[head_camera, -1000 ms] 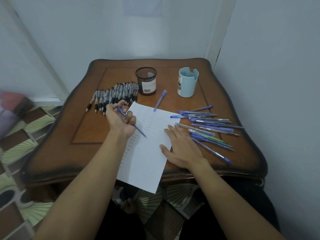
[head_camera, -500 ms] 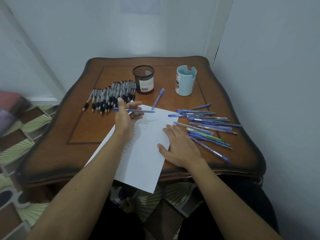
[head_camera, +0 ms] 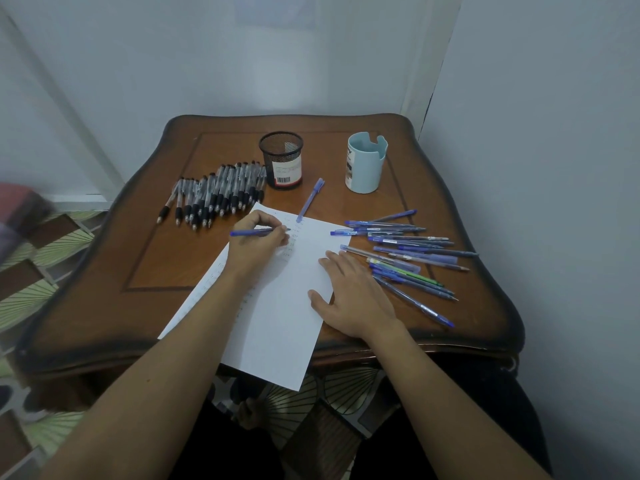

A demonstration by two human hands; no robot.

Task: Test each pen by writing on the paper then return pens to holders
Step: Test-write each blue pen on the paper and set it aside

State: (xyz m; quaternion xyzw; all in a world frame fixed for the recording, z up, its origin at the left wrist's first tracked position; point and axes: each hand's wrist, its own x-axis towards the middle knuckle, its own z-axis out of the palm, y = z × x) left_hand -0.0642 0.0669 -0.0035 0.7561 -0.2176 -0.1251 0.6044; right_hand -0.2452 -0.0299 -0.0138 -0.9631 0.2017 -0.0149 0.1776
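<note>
Wooden table point(head_camera: 104, 271), dark at the rim, is set in a corner btwn pale walls, w/ patterned floor tiles point(head_camera: 41, 271) seen to its left. A white paper sheet point(head_camera: 277, 323) is laid at an angle across the near middle, its near corner hung over the table edge; faint marks are seen on its far part.

To the right of the sheet a loose pile of blue pens point(head_camera: 408, 258) is spread, one green pen among them, crowded just beside the right hand point(head_camera: 353, 296). At far left a row of black-grip pens point(head_camera: 214, 195) is laid side by side, its right end just beside the black mesh holder point(head_camera: 281, 161). A light-blue holder point(head_camera: 366, 164) is stood upright to the right, well apart from the mesh one. Btwn them, nearer the sheet, a single capped blue pen point(head_camera: 310, 199) is laid at a slant, its lower end at the sheet's far edge.

The right hand is laid flat, fingers straight, pressed on the sheet's right edge. The left hand point(head_camera: 258, 244) is curled round a blue pen point(head_camera: 249, 232), held approx. level, tip at the paper's far part.
</note>
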